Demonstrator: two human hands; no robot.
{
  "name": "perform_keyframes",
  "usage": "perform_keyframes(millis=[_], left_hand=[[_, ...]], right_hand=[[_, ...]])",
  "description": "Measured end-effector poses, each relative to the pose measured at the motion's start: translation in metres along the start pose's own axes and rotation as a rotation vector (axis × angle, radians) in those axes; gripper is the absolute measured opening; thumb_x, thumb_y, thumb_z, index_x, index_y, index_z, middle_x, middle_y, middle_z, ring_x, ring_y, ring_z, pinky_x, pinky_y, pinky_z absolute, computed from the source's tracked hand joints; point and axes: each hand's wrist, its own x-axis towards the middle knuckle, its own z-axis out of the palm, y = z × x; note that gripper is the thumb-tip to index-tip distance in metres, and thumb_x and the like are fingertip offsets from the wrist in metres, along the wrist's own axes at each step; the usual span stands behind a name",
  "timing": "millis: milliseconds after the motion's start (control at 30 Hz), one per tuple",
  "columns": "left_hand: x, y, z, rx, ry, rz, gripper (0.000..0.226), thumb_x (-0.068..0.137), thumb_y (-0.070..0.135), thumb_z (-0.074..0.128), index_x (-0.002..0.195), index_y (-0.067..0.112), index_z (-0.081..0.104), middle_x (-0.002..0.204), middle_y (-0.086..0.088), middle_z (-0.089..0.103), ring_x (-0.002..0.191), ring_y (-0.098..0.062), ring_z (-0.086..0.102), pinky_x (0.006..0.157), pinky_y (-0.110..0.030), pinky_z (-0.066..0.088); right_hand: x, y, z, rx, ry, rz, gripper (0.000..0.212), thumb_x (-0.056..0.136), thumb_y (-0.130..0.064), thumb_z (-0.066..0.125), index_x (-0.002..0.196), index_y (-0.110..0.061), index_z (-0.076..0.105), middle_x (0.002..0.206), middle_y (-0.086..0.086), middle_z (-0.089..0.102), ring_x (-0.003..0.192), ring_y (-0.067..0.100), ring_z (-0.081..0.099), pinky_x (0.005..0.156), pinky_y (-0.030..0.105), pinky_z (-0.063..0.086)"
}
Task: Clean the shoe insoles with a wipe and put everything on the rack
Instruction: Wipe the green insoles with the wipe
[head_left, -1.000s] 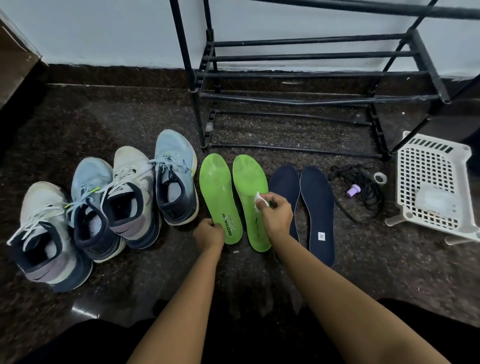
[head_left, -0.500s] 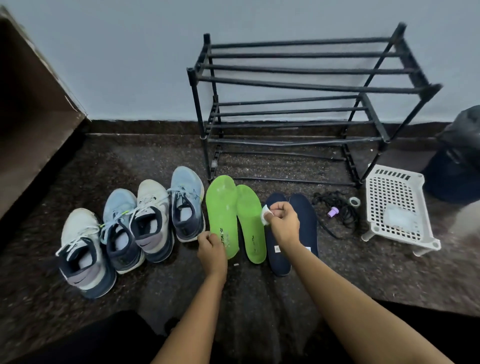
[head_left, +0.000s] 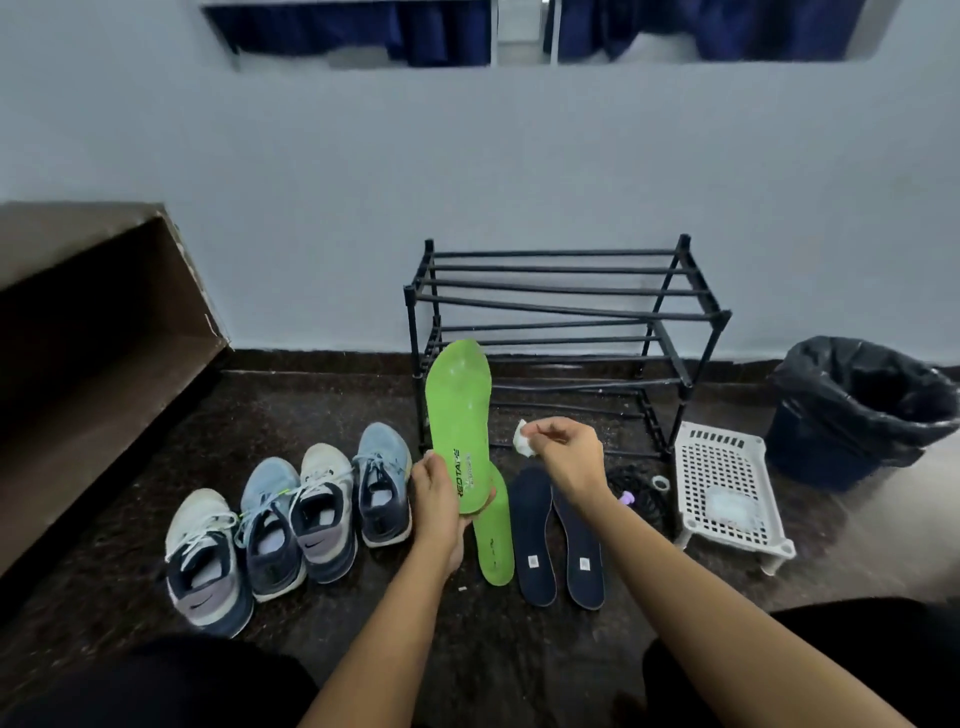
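Left hand gripping green insole by the heel, toe up against rack's left post | right hand pinching wipe just off its right edge, not touching | second green insole, navy pair flat on floor | shoes to the left

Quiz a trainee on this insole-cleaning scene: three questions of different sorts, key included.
1. True or false: something sits on the rack.
2. The right hand pinches: A) a brush, B) a wipe, C) a sponge.
3. Fill in: the left hand grips a raised ___ insole.
Key: 1 false; 2 B; 3 green.
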Motion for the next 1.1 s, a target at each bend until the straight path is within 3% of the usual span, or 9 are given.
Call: perform_keyframes(millis=[100, 200, 267, 433, 533, 633, 733, 967, 1100], left_hand=[[-0.022, 0.025, 0.014, -0.035, -0.060, 0.023, 0.033, 0.103, 0.046, 0.033, 0.124, 0.021, 0.037, 0.128, -0.015, 0.056, 0.101, -0.031, 0.064, 0.066, -0.037, 0.057], [-0.042, 0.053, 0.025, -0.065, -0.137, 0.070, 0.039, 0.099, 0.053, 0.035, 0.122, 0.021, 0.034, 0.124, -0.015, 0.057, 0.095, -0.029, 0.063, 0.073, -0.039, 0.056], [-0.053, 0.070, 0.031, -0.070, -0.166, 0.113, 0.034, 0.098, 0.053, 0.036, 0.118, 0.025, 0.036, 0.124, -0.014, 0.058, 0.094, -0.028, 0.064, 0.072, -0.037, 0.055], [-0.074, 0.108, 0.041, -0.117, -0.242, 0.198, 0.061, 0.090, 0.060, 0.041, 0.142, 0.030, 0.036, 0.126, -0.011, 0.060, 0.091, -0.023, 0.066, 0.072, -0.034, 0.055], [-0.083, 0.129, 0.042, -0.118, -0.306, 0.186, 0.077, 0.079, 0.074, 0.034, 0.144, 0.032, 0.040, 0.131, -0.013, 0.059, 0.102, -0.025, 0.063, 0.068, -0.032, 0.056], [-0.088, 0.146, 0.039, -0.139, -0.348, 0.227, 0.057, 0.093, 0.069, 0.021, 0.141, 0.045, 0.043, 0.136, -0.007, 0.058, 0.117, -0.029, 0.058, 0.072, -0.034, 0.053], [-0.088, 0.158, 0.035, -0.192, -0.388, 0.244, 0.047, 0.099, 0.060, 0.023, 0.142, 0.050, 0.038, 0.142, -0.007, 0.054, 0.127, -0.029, 0.052, 0.077, -0.034, 0.051], [-0.087, 0.163, 0.046, -0.318, -0.413, 0.172, 0.042, 0.102, 0.051, 0.035, 0.141, 0.036, 0.044, 0.130, -0.010, 0.060, 0.097, -0.022, 0.058, 0.069, -0.034, 0.053], [-0.087, 0.163, 0.056, -0.351, -0.446, 0.143, 0.043, 0.102, 0.046, 0.038, 0.139, 0.027, 0.047, 0.116, -0.010, 0.061, 0.097, -0.026, 0.059, 0.073, -0.037, 0.054]], right_hand=[[-0.006, -0.035, -0.012, 0.044, 0.014, -0.052, 0.012, 0.081, -0.014, 0.066, 0.073, -0.018, 0.074, 0.083, -0.003, 0.073, 0.081, 0.014, 0.068, 0.077, 0.033, 0.055], [-0.014, -0.072, -0.022, 0.031, -0.004, -0.160, 0.007, 0.079, -0.013, 0.069, 0.084, -0.016, 0.073, 0.088, -0.005, 0.071, 0.083, 0.014, 0.065, 0.074, 0.024, 0.052], [-0.021, -0.093, -0.028, -0.024, -0.022, -0.232, 0.010, 0.078, -0.015, 0.071, 0.088, -0.019, 0.073, 0.088, 0.004, 0.071, 0.077, 0.019, 0.064, 0.073, 0.031, 0.051], [-0.042, -0.135, -0.039, -0.155, 0.056, -0.435, 0.018, 0.083, -0.032, 0.068, 0.073, -0.018, 0.072, 0.064, 0.003, 0.065, 0.057, 0.016, 0.054, 0.058, 0.031, 0.044], [-0.052, -0.152, -0.041, -0.269, 0.100, -0.579, 0.024, 0.089, -0.025, 0.059, 0.069, -0.011, 0.061, 0.060, 0.005, 0.058, 0.056, 0.016, 0.049, 0.054, 0.028, 0.037], [-0.057, -0.165, -0.042, -0.371, 0.130, -0.692, 0.021, 0.093, -0.020, 0.053, 0.074, -0.012, 0.055, 0.056, -0.003, 0.051, 0.053, 0.008, 0.045, 0.052, 0.024, 0.033], [-0.061, -0.174, -0.040, -0.324, 0.105, -0.699, 0.010, 0.091, -0.020, 0.056, 0.085, -0.013, 0.061, 0.064, -0.001, 0.058, 0.058, 0.015, 0.058, 0.059, 0.032, 0.048], [-0.072, -0.181, -0.031, -0.023, -0.061, -0.454, 0.008, 0.077, -0.017, 0.074, 0.083, -0.021, 0.070, 0.073, -0.001, 0.071, 0.072, 0.023, 0.067, 0.074, 0.048, 0.055], [-0.079, -0.184, -0.033, -0.150, 0.052, -0.595, 0.015, 0.076, -0.008, 0.068, 0.083, -0.020, 0.072, 0.077, -0.006, 0.071, 0.070, 0.012, 0.064, 0.070, 0.029, 0.054]])
